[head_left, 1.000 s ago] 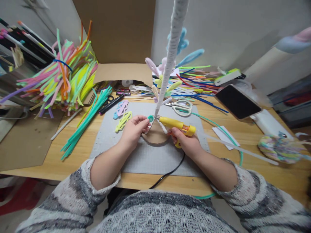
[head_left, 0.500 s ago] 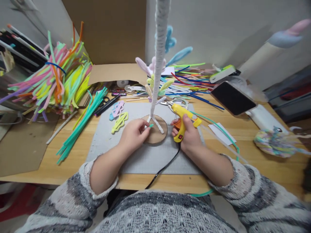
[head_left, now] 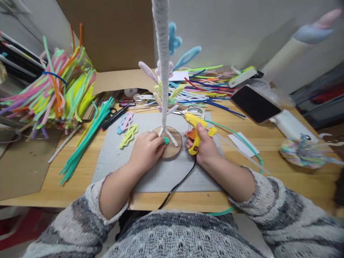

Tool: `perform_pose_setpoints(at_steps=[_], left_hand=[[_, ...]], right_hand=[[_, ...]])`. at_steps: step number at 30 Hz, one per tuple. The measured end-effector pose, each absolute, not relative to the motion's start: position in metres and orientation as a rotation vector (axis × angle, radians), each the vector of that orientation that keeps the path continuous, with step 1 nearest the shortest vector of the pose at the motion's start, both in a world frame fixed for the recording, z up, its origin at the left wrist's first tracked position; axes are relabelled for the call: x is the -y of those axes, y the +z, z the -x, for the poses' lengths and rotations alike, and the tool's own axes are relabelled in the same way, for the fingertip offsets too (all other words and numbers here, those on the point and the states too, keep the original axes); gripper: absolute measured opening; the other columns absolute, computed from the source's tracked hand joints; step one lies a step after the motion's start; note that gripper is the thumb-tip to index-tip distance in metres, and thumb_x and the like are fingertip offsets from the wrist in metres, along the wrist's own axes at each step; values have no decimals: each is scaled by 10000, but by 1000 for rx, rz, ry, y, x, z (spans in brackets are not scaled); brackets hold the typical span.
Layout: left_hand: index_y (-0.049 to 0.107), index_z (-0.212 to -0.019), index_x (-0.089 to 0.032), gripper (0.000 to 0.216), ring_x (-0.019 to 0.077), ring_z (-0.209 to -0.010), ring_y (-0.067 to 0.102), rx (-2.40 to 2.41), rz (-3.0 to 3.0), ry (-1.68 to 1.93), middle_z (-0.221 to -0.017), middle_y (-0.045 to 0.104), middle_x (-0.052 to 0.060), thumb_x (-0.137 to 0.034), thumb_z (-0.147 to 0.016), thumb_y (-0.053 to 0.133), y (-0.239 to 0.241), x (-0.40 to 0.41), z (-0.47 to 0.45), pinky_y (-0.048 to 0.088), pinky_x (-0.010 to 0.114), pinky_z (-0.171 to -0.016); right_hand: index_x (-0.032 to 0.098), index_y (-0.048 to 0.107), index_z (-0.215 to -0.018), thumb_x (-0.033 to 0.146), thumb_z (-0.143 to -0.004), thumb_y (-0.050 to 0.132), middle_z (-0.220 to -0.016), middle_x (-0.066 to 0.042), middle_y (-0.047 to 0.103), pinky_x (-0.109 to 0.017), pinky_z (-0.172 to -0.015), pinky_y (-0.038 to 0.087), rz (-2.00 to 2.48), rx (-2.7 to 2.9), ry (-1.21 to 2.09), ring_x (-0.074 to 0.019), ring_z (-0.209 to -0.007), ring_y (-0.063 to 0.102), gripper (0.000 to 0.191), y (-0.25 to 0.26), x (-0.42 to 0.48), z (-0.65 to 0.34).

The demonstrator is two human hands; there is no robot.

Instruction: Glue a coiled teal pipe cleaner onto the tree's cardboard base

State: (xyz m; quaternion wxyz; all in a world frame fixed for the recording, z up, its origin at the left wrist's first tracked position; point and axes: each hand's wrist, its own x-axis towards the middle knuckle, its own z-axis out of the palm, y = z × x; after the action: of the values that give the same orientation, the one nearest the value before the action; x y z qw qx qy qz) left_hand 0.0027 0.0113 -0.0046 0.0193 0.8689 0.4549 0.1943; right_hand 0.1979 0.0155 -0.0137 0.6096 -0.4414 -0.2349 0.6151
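left hand [head_left: 146,148] is pinching a green coil [head_left: 166,141] over the cardboard disc [head_left: 172,152], while right hand [head_left: 207,148], farther right, is grasping a yellow glue gun [head_left: 195,123].

The left hand [head_left: 146,149] holds a green coil [head_left: 166,141] at the round base [head_left: 170,152]. Just past that grip, 2 feet [head_left: 172,137] of a white stem [head_left: 163,79] rest there. To the grip's right, the right hand [head_left: 207,147] holds a yellow glue gun [head_left: 194,121].
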Motion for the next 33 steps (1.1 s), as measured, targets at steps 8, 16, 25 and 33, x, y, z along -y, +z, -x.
perform_pose_setpoints(at_steps=[8,16,25,33], left_hand=[[692,-1073,-241,275,262,-947,509,-1697,-2523,680,-986,592,100,-271,-914,469,7,-3,5,392,420,-838],[549,-1306,-371,428,329,-1319,300,-1661,-2636,359,-1407,420,98,-485,-895,514,-5,18,-1,158,559,-1089],[519,-1339,-337,507,354,-1328,312,-1676,-2601,251,-1426,428,113,-537,-874,527,-7,20,-1,165,580,-1088],[529,-1338,-288,554,376,-1356,282,-1648,-2558,242,-1445,406,149,-552,-852,556,-7,20,-4,166,603,-1088]], right_hand=[[173,583,-677,614,-631,741,-623,12,609,-216,-360,392,1028,538,1420,-57,-383,436,470,-14,-16,-198],[180,597,-693,593,-642,739,-631,11,625,-211,-366,400,1023,541,1413,-57,-387,440,440,-17,-17,-198],[185,596,-681,591,-635,744,-618,17,625,-209,-365,397,1034,544,1421,-57,-382,439,435,-16,-18,-198],[186,597,-679,576,-641,740,-624,17,622,-210,-364,397,1039,559,1415,-56,-381,440,417,-17,-17,-198]])
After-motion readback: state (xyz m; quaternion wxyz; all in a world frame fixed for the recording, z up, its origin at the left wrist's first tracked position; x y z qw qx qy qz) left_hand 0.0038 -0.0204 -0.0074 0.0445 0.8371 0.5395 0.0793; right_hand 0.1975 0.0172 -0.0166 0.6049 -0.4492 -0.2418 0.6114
